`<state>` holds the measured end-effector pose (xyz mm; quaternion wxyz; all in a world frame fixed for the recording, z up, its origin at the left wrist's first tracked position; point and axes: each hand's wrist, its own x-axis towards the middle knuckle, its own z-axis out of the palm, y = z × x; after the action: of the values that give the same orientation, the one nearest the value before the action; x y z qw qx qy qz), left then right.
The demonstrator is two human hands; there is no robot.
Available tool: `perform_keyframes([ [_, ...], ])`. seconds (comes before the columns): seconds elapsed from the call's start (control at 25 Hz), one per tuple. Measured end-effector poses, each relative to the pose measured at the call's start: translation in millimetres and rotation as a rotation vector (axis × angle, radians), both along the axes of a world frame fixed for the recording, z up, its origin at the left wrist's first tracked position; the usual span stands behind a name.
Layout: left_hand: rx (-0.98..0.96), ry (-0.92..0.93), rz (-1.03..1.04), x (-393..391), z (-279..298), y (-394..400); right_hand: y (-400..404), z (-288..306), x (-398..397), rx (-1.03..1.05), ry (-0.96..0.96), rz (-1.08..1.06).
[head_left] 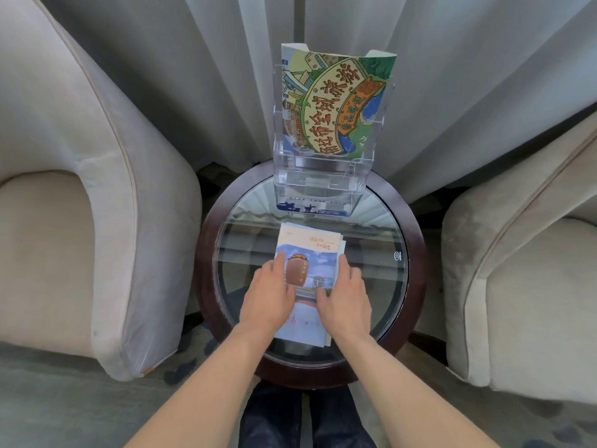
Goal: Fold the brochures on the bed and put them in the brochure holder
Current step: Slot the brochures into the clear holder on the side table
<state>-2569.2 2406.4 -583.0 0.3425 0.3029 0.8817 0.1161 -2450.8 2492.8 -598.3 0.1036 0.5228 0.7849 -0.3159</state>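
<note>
A folded brochure (307,250) with a brown jar picture lies flat on the round glass table (381,270), several layers showing at its right edge. My left hand (268,294) rests flat on its left side, fingers straight. My right hand (344,294) lies on its right side, fingers extended along the edge and thumb on the cover. Behind it stands a clear acrylic brochure holder (323,169) with tiers. A colourful green and yellow brochure (336,98) stands upright in the holder's back tier; the front tiers look empty.
A beige armchair (80,221) stands to the left and another beige armchair (523,270) to the right of the table. Grey curtains (200,76) hang behind. The table has a dark wooden rim (206,240). My legs show under the table's near edge.
</note>
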Motion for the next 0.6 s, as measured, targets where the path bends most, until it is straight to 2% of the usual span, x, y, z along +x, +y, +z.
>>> perform_keyframes([
  [0.24, 0.110, -0.030, 0.154, 10, -2, 2, 1, -11, -8, -0.113, 0.073, -0.220],
  [0.36, 0.126, -0.079, 0.275, 15, -4, 5, 4, -13, -11, -0.149, 0.092, -0.338],
  [0.48, 0.137, -0.082, 0.267, 15, -8, 3, 3, -13, -14, -0.144, 0.125, -0.408],
  [0.6, 0.112, -0.172, 0.363, 7, -11, 1, -2, -8, -18, -0.169, 0.194, -0.501],
])
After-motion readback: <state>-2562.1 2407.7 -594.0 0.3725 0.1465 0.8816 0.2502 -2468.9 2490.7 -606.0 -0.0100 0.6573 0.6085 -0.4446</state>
